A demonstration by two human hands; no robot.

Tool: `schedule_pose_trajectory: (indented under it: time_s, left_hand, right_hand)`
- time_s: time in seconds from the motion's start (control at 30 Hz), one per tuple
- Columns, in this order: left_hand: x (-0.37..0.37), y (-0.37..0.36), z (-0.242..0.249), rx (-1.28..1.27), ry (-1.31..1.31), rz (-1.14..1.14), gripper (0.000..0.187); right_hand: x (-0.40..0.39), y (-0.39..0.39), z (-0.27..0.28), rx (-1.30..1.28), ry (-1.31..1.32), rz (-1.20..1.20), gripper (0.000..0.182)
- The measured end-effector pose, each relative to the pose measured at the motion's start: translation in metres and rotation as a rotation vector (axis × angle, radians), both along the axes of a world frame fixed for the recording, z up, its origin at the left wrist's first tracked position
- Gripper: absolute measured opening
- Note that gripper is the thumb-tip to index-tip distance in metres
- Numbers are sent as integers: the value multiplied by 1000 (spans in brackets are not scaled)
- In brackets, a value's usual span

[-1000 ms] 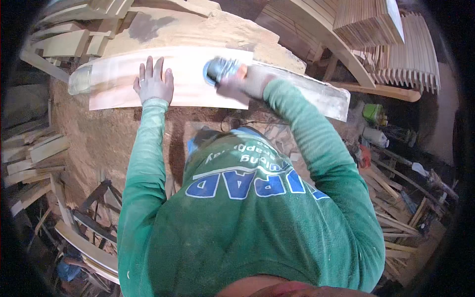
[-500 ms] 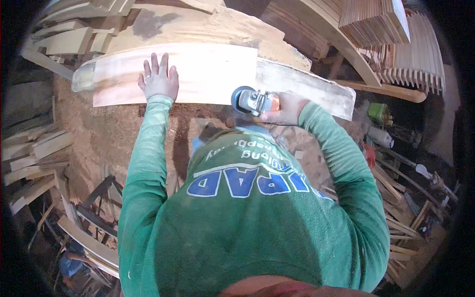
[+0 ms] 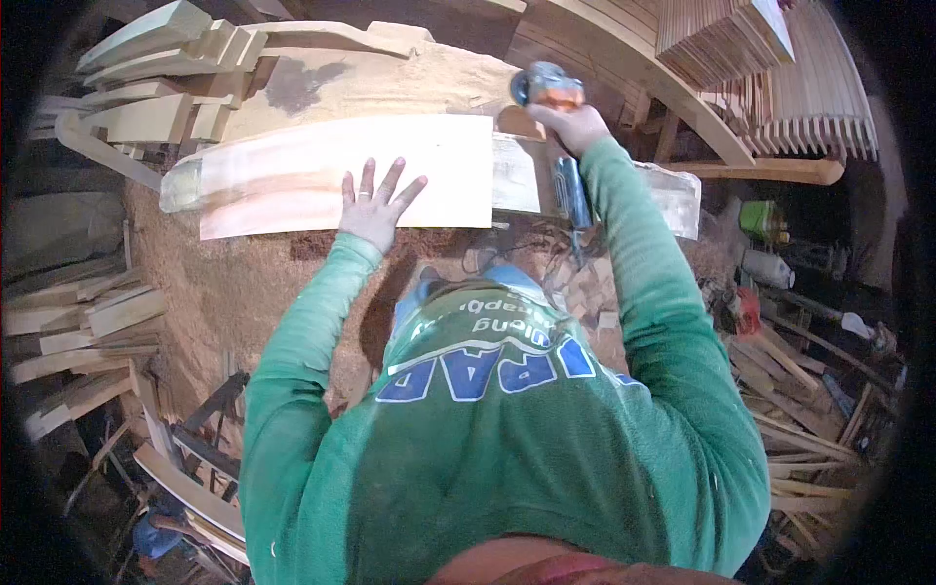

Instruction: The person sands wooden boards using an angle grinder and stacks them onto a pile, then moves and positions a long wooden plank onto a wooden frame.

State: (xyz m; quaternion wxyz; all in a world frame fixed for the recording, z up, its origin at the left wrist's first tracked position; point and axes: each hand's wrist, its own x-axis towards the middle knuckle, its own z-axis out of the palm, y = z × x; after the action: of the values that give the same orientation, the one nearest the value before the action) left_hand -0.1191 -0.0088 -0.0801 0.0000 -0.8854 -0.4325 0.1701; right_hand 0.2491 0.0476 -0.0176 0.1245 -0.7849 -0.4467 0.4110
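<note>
My left hand [image 3: 375,210] lies with spread fingers on the lower edge of a pale, slightly curved wooden board [image 3: 283,175]. The board rests on a long, dusty work surface [image 3: 673,200], whose ends show on both sides. Beyond the board's right end, my right hand [image 3: 575,127] is closed around an angle grinder [image 3: 554,86] with an orange section. The grinder's round disc [image 3: 521,90] points left, over the far side of the bench. Close to my right forearm sits a dark blue cylindrical body [image 3: 569,190] with a cord at its lower end.
Cut curved wood pieces [image 3: 146,68] are piled at the far left. Stacked slats [image 3: 721,39] stand at the far right beside a long curved beam [image 3: 673,83]. Sawdust [image 3: 205,302] covers the ground, and scrap wood [image 3: 88,322] lies on the left. A green container [image 3: 760,221] is at right.
My right hand has carried the grinder away from the board's near right edge, to the far side. My left hand has shifted right along the board, fingers more spread.
</note>
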Motion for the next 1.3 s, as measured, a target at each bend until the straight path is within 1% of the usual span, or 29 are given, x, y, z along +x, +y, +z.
schedule_pose_trajectory:
  time_s: [0.07, 0.13, 0.2, 0.23, 0.3, 0.33, 0.43, 0.47, 0.5, 0.57, 0.67, 0.77, 0.8, 0.9, 0.97, 1.03, 1.1, 1.17, 1.3]
  left_hand:
    - [-4, -3, 0, 22, 32, -24, 80]
    - [-7, -5, 7, 14, 49, -58, 79]
    - [-3, -3, 40, -22, 40, -103, 77]
    - [1, 0, 61, -112, 60, -164, 81]
    - [6, 11, 112, -289, 107, -272, 90]
    - [7, 19, 128, -348, -22, -338, 78]
    - [17, 62, 153, -358, -137, -234, 45]
    - [24, 77, 162, -261, -206, -147, 39]
    - [31, 92, 166, -161, -274, -56, 41]
    - [33, 141, 126, 140, -262, -148, 74]
    - [76, 167, 124, -17, -198, 12, 73]
    - [93, 181, 97, -150, -74, 80, 85]
    - [90, 188, 79, -182, -54, 62, 87]
    - [84, 189, 52, -258, -82, 150, 87]
    - [77, 190, 27, -278, -116, 196, 84]
    - [70, 185, 21, -274, -107, 216, 82]
    - [69, 179, 23, -250, -61, 190, 81]
    - [62, 172, 13, -182, -146, 209, 77]
    - [59, 144, 2, -26, -216, 249, 70]
  right_hand:
    - [37, -28, -62, 258, 133, -137, 49]
    - [28, -63, -1, 143, 213, -131, 52]
    - [55, -88, -20, 175, 155, -134, 46]
    - [66, -100, -25, 187, 124, -138, 43]
    - [61, -122, 1, 236, 221, -247, 39]
    - [59, -129, 9, 260, 275, -299, 37]
    - [68, -146, 6, 370, 283, -317, 38]
    - [70, -150, 5, 394, 308, -326, 38]
    - [72, -154, 8, 374, 298, -335, 38]
    - [70, -159, 16, 330, 281, -351, 39]
    - [57, -166, 32, 397, 352, -358, 40]
    - [59, -176, 31, 378, 337, -256, 41]
    - [49, -178, 40, 369, 327, -244, 40]
    - [32, -187, 46, 219, 343, -231, 41]
    - [21, -190, 41, 228, 406, -109, 47]
    - [10, -187, 21, 285, 542, -16, 52]
    - [-1, -181, 11, 154, 507, 26, 59]
    - [-19, -167, 22, 132, 516, 73, 57]
    - [-28, -135, 21, 2, 354, 301, 57]
